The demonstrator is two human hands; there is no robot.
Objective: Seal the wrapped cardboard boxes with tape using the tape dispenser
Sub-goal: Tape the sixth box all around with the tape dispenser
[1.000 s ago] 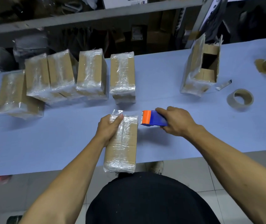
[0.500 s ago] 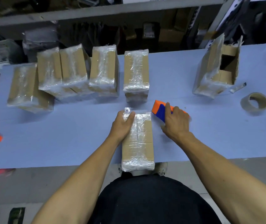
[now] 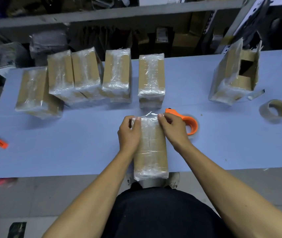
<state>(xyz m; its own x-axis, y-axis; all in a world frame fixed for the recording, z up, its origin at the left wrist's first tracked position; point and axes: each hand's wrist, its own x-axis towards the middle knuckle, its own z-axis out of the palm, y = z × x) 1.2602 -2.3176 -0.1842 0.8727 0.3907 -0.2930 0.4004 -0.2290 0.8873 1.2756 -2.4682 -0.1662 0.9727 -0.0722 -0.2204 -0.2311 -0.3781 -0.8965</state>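
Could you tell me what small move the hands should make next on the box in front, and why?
Probably fold the loose film flap down over the far end of the box. Both the left hand and right hand pinch that end, and the flap sticks up unsealed. The dispenser lies on the table beside the right hand, ready for taping afterwards.

Just one view here, a wide-angle cam on the person's head, looking forward and steeply down over a blue table [image 3: 78, 152]. It sits close enough that both forearms run in from the bottom edge and the torso fills the bottom centre. The far edge catches shelving [image 3: 102, 16] behind the table, bowed by the lens.
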